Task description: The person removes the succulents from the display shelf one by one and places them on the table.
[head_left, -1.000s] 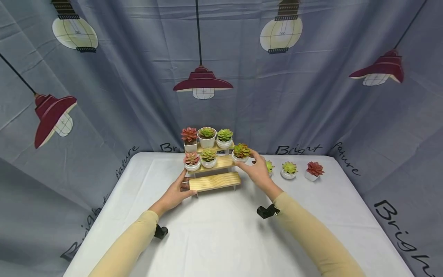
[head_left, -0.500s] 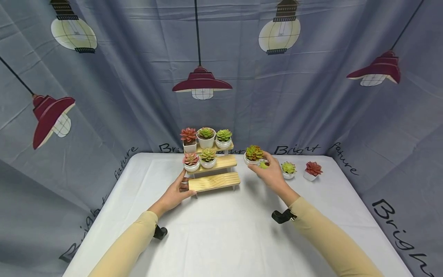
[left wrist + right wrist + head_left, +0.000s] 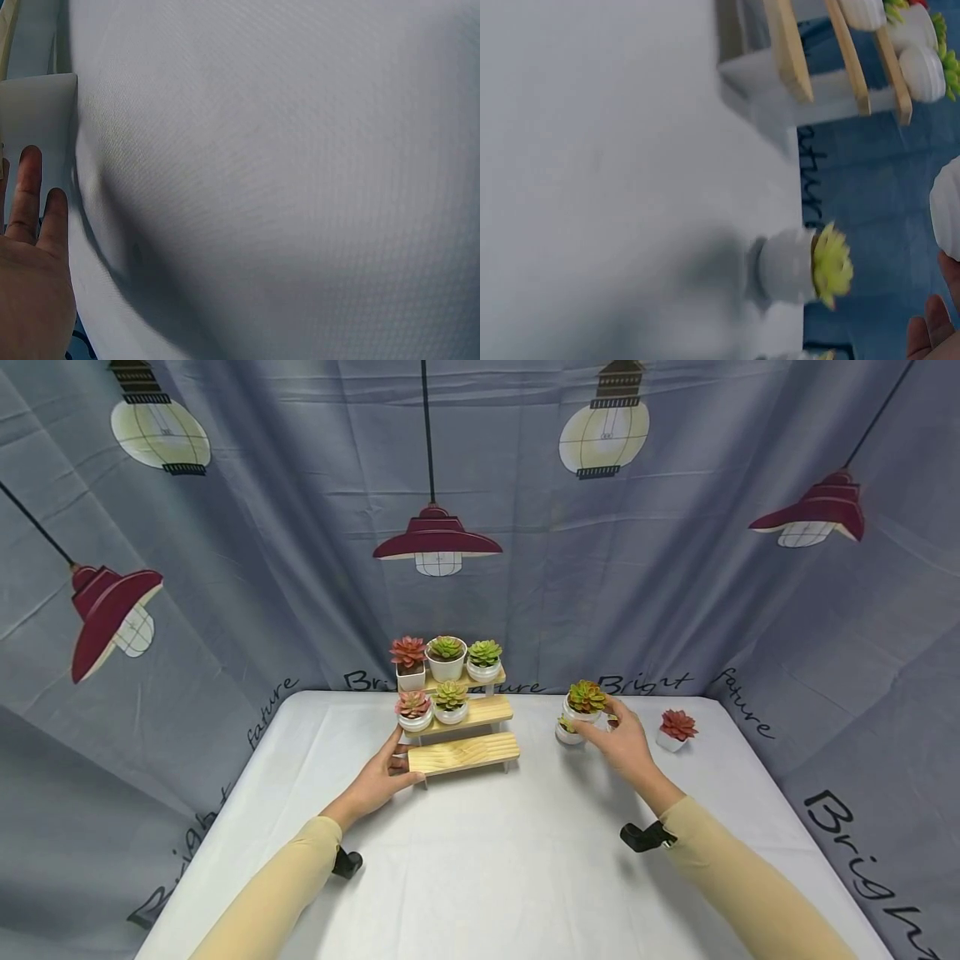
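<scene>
My left hand is at the left end of a three-step wooden plant stand, thumb by the bottom step's front edge. In the left wrist view its fingers are extended over the stand's white side panel. To the right, my right hand holds a white-potted succulent with green and reddish leaves, raised off the table. Below it stands a succulent with yellow-green leaves in a white pot, partly hidden in the head view. The right wrist view shows only part of the held pot.
The top step bears a red succulent and two green ones. On the middle step's left are a pink succulent and a green one. A red succulent stands at right on the white table. A printed curtain hangs behind.
My right hand has carried the held succulent rightward from the middle step's right end to over the plants on the table. My left hand has stayed at the stand.
</scene>
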Demonstrator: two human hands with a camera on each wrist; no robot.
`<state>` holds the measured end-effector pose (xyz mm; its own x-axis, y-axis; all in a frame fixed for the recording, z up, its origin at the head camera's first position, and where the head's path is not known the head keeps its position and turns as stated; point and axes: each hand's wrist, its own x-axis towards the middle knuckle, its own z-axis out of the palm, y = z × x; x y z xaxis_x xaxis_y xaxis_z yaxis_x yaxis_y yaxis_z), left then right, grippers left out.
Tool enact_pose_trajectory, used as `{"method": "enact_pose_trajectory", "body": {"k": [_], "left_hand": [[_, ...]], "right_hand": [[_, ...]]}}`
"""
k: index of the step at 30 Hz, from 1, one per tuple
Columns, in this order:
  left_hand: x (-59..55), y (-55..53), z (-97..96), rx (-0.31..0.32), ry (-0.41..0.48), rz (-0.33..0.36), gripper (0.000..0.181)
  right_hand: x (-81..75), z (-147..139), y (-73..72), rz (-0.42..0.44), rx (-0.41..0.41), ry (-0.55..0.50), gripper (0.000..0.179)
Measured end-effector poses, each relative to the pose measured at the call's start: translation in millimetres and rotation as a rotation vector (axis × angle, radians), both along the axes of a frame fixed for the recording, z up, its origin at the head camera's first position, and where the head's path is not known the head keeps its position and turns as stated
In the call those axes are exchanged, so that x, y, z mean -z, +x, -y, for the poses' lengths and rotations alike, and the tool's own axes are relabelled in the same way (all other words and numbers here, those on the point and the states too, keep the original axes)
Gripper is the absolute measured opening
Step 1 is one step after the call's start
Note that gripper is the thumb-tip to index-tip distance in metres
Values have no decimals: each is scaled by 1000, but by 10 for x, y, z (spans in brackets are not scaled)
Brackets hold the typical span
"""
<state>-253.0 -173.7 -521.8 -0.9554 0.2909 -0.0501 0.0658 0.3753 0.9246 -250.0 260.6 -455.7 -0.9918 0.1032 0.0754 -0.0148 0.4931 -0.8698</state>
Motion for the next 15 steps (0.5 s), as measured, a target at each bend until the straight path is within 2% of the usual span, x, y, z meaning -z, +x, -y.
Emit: {"method": "enact_pose_trajectory", "body": {"k": [9, 15], "left_hand": [[10, -10, -8, -1, -1, 3, 109], [40, -21, -6, -5, 1, -2, 108]], "right_hand": [[86, -377, 118, -14, 48, 10, 96], [123, -520, 198, -17, 76, 29, 97]]}}
